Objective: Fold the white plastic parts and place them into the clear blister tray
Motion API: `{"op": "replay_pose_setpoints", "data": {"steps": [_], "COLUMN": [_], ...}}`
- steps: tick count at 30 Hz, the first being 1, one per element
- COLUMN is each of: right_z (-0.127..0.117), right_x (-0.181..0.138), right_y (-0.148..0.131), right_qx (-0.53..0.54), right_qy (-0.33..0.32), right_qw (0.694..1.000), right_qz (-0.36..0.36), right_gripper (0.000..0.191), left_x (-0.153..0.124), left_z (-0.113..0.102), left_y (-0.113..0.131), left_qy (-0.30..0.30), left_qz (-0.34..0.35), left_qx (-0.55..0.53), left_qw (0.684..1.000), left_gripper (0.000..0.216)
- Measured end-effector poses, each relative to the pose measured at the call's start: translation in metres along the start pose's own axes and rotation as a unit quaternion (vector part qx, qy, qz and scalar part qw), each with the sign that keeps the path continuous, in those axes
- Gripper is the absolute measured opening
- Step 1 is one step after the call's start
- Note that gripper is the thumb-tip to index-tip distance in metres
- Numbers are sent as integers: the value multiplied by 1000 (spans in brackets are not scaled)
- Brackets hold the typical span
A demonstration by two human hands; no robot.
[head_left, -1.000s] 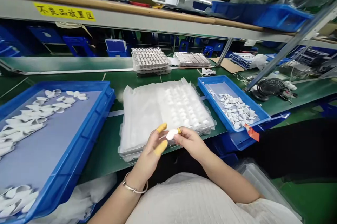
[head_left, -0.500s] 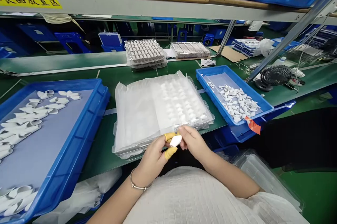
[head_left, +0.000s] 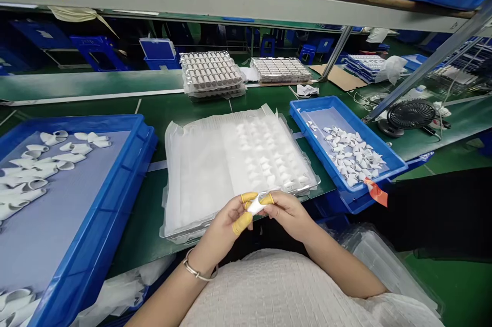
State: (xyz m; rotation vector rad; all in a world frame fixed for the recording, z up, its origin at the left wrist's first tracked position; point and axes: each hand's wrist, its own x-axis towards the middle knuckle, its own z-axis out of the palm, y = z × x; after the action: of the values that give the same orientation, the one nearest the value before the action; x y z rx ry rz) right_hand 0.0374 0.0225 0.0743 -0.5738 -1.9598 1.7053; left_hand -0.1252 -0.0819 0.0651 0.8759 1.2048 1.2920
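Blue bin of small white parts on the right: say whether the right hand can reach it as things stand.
Probably yes. The blue bin is open-topped, just right of the right hand, with nothing between them; but that hand is pinching a white piece with the left hand.

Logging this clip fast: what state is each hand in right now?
Left hand: closed, pinching the white part with its capped fingers.
Right hand: closed, pinching the same white part.
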Motion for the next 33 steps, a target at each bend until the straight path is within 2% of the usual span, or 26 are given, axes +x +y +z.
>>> {"op": "replay_pose_setpoints", "data": {"steps": [2, 5, 8, 10, 12, 14, 17, 20, 24, 26, 29, 31, 33], "right_z": [-2, -4, -2, 1, 5, 10, 14, 14, 8, 3, -3, -4, -1], "right_x": [2, 5, 8, 9, 9, 8, 4, 0, -5, -7, -10, -14, -17], "right_y": [3, 5, 5, 4, 2, 0, -3, -6, -2, 2, 5, 3, -1], "right_qx": [-36, -47, -20, 0, -6, -44, -116, -131, -17, 42, 97, 107, 99], "right_qy": [2, 11, 8, 12, 32, 64, 92, 91, 87, 127, 184, 175, 137], "right_qw": [999, 999, 1000, 1000, 999, 996, 988, 987, 994, 987, 975, 976, 983], "right_qz": [-27, -26, -23, -15, 5, 32, 45, 21, 62, 85, 78, 70, 72], "right_gripper": [19, 14, 14, 20, 28, 34, 33, 34, 42, 40, 36, 36, 34], "left_x": [3, 6, 6, 4, 2, 0, -3, -6, -12, -15, -18, -19, -19], "left_z": [-2, -3, -4, -3, -2, 0, 4, 7, 10, 12, 15, 17, 18], "left_y": [1, 3, 3, 3, 3, 3, 2, 1, 2, 2, 4, 4, 4], "left_qy": [-3, 8, 31, 52, 64, 65, 68, 67, 60, 65, 84, 98, 107], "left_qz": [-23, -11, 13, 38, 89, 151, 220, 254, 270, 274, 288, 297, 302], "left_qx": [-27, -25, 44, 136, 251, 350, 426, 444, 439, 430, 421, 422, 435], "left_qw": [999, 1000, 998, 989, 962, 922, 875, 856, 855, 858, 856, 851, 842], "left_gripper": [39, 37, 29, 24, 19, 12, 5, 5, 2, 3, 6, 7, 6]}}
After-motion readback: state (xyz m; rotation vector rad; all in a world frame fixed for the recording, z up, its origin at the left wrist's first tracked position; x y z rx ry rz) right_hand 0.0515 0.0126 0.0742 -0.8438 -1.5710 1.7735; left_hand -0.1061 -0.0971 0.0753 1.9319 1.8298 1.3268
